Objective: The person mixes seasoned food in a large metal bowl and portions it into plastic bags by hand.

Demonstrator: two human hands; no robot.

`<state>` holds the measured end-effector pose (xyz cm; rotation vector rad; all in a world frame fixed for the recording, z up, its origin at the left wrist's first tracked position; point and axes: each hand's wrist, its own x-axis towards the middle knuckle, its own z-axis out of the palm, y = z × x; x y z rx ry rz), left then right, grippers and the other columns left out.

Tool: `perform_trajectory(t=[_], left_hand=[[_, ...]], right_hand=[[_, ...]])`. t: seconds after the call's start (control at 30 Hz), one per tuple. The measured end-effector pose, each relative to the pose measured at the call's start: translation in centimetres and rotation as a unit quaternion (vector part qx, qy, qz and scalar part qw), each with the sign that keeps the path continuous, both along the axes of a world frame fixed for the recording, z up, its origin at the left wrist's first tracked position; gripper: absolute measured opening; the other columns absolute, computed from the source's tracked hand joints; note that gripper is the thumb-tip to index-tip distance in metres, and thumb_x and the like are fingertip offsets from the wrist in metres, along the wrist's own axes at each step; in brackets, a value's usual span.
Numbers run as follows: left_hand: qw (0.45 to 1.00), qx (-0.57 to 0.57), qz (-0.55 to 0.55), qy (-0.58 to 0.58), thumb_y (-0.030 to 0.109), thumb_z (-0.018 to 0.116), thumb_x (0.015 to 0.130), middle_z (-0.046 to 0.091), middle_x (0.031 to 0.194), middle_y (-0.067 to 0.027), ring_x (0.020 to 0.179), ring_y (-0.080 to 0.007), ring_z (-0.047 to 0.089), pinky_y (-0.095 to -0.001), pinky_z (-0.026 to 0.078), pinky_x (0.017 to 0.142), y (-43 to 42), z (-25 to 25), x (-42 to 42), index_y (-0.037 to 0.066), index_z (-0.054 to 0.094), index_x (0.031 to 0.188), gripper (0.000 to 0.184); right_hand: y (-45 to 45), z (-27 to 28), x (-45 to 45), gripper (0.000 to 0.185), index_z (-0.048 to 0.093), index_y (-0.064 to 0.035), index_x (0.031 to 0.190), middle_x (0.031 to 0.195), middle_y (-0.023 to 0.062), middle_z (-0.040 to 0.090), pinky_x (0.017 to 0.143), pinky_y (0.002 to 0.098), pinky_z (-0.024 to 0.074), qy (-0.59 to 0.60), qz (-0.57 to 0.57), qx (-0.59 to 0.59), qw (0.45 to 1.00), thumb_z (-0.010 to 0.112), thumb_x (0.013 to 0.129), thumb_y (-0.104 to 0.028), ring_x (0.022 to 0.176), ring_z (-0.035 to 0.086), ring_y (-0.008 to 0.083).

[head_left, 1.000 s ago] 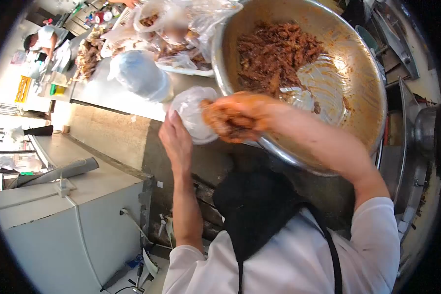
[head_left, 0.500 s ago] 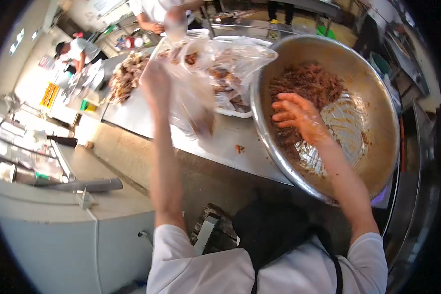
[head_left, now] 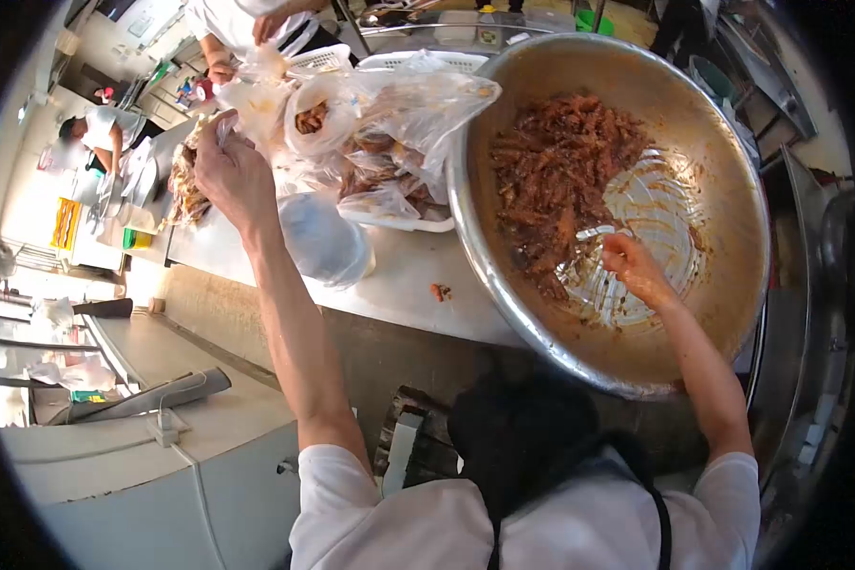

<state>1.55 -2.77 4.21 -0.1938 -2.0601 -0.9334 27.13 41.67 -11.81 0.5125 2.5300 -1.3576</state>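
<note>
My left hand [head_left: 233, 180] is raised over the table's left part, its fingers bent together beside crumpled clear plastic. What they pinch, if anything, is hidden. Below it, a clear, bluish plastic bag [head_left: 325, 237] rests on the metal table. My right hand [head_left: 639, 273] hovers over the large metal bowl [head_left: 489, 271], fingers curled inward with nothing visible in them. Reddish-brown seasoned meat pieces [head_left: 565, 171] lie along the bowl's left and upper side. Streaks of sauce cover its bottom. Plastic bags with brown meat [head_left: 385, 166] fill a white basket [head_left: 418, 224] left of the bowl.
A small meat scrap [head_left: 440, 292] lies on the metal table [head_left: 404, 304]. Pale meat pieces [head_left: 188, 185] are heaped at its left end. Across the table stands a person in white [head_left: 242, 28]; another person [head_left: 104, 138] bends over a work surface farther left.
My left hand has moved left, and the plastic bag that hung beside it now rests on the table. My right hand has moved down and right over the bowl, its spread fingers now curled.
</note>
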Motion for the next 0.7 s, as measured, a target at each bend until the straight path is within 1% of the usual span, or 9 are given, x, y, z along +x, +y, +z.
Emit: perform_trajectory(t=[0.13, 0.2, 0.23, 0.3, 0.37, 0.43, 0.57, 0.63, 0.7], left_hand=[[0.992, 0.09, -0.044, -0.083, -0.002, 0.047, 0.085, 0.063, 0.068, -0.0109, 0.06, -0.0154, 0.06, -0.0274, 0.046, 0.058, 1.8, 0.3, 0.9, 0.001, 0.067, 0.093, 0.022], [0.979, 0.146, -0.132, -0.052, 0.0, 0.048, 0.087, 0.063, 0.072, -0.0099, 0.06, -0.014, 0.06, -0.0271, 0.046, 0.057, 2.2, 0.9, 0.4, 0.0, 0.067, 0.093, 0.02], [0.971, 0.173, -0.161, -0.038, 0.001, 0.048, 0.088, 0.063, 0.073, -0.0094, 0.06, -0.0133, 0.06, -0.027, 0.046, 0.057, 1.7, 1.2, 0.4, 0.0, 0.067, 0.093, 0.019], [0.993, 0.036, -0.107, 0.045, 0.0, 0.047, 0.088, 0.064, 0.083, -0.0102, 0.058, -0.0116, 0.06, -0.0255, 0.047, 0.056, 0.7, 1.2, -2.1, -0.002, 0.066, 0.095, 0.019], [0.987, 0.079, -0.142, -0.02, 0.002, 0.046, 0.092, 0.065, 0.081, -0.0066, 0.067, -0.0112, 0.062, -0.0246, 0.05, 0.062, 3.4, 4.0, -0.9, -0.002, 0.063, 0.102, 0.021], [0.972, 0.115, -0.203, 0.037, 0.003, 0.045, 0.092, 0.065, 0.083, -0.0077, 0.068, -0.0125, 0.063, -0.0256, 0.051, 0.064, 5.0, 5.1, -3.0, -0.001, 0.064, 0.102, 0.022], [0.907, 0.211, -0.363, 0.001, 0.011, 0.047, 0.095, 0.067, 0.09, -0.0103, 0.077, -0.0139, 0.064, -0.0282, 0.05, 0.07, 8.5, 5.9, -8.9, -0.001, 0.064, 0.105, 0.023], [0.936, 0.142, -0.31, -0.082, 0.009, 0.052, 0.086, 0.068, 0.084, -0.0156, 0.081, -0.0199, 0.067, -0.029, 0.052, 0.073, 9.9, 3.2, -12.1, -0.003, 0.065, 0.103, 0.024], [0.936, -0.186, -0.195, -0.228, 0.02, 0.058, 0.079, 0.069, 0.086, -0.0205, 0.082, -0.0261, 0.067, -0.0345, 0.051, 0.077, 10.6, -3.5, -14.6, -0.001, 0.067, 0.103, 0.033]], right_hand=[[-1.3, 0.5, 0.4, 0.043, 0.054, 0.0019, 0.121, 0.113, 0.0149, 0.061, 0.088, 0.0349, 0.0454, 0.005, 0.041, -0.004, 0.999, 0.059, 0.089, -0.027, 0.103, 0.058, 0.0233], [-1.7, 1.6, 0.0, 0.043, 0.054, 0.0019, 0.121, 0.119, 0.0189, 0.06, 0.095, 0.0374, 0.0434, -0.021, 0.061, -0.019, 0.998, 0.059, 0.089, -0.025, 0.114, 0.056, 0.0283], [-1.8, 1.9, 0.2, 0.043, 0.054, 0.0019, 0.122, 0.118, 0.0186, 0.06, 0.095, 0.0373, 0.0435, -0.027, 0.06, -0.02, 0.998, 0.059, 0.089, -0.026, 0.113, 0.056, 0.028], [-1.6, 1.4, 0.0, 0.044, 0.053, 0.0019, 0.122, 0.118, 0.0181, 0.061, 0.094, 0.0371, 0.0437, -0.023, 0.067, -0.028, 0.997, 0.06, 0.089, -0.026, 0.112, 0.057, 0.0274], [-1.3, -0.3, -0.5, 0.044, 0.052, 0.0009, 0.124, 0.113, 0.0142, 0.061, 0.088, 0.0352, 0.0458, -0.007, 0.074, -0.049, 0.996, 0.059, 0.09, -0.026, 0.104, 0.057, 0.0224], [-0.4, 0.2, 0.3, 0.042, 0.052, -0.0003, 0.125, 0.105, 0.0078, 0.062, 0.078, 0.0314, 0.0488, -0.002, 0.072, -0.021, 0.997, 0.058, 0.092, -0.025, 0.09, 0.058, 0.0142], [-0.1, 1.8, 0.4, 0.046, 0.053, -0.0001, 0.125, 0.124, 0.0193, 0.058, 0.098, 0.0372, 0.0419, -0.031, 0.078, 0.056, 0.995, 0.059, 0.089, -0.028, 0.117, 0.054, 0.0297], [1.0, 0.7, 0.3, 0.044, 0.053, -0.001, 0.124, 0.122, 0.0195, 0.058, 0.097, 0.0386, 0.0425, -0.013, 0.107, 0.064, 0.992, 0.057, 0.09, -0.029, 0.116, 0.054, 0.0309], [1.7, 1.2, 0.2, 0.042, 0.056, -0.0001, 0.118, 0.113, 0.0226, 0.06, 0.091, 0.0414, 0.0451, -0.029, 0.144, 0.115, 0.982, 0.058, 0.088, -0.03, 0.107, 0.057, 0.0349]])
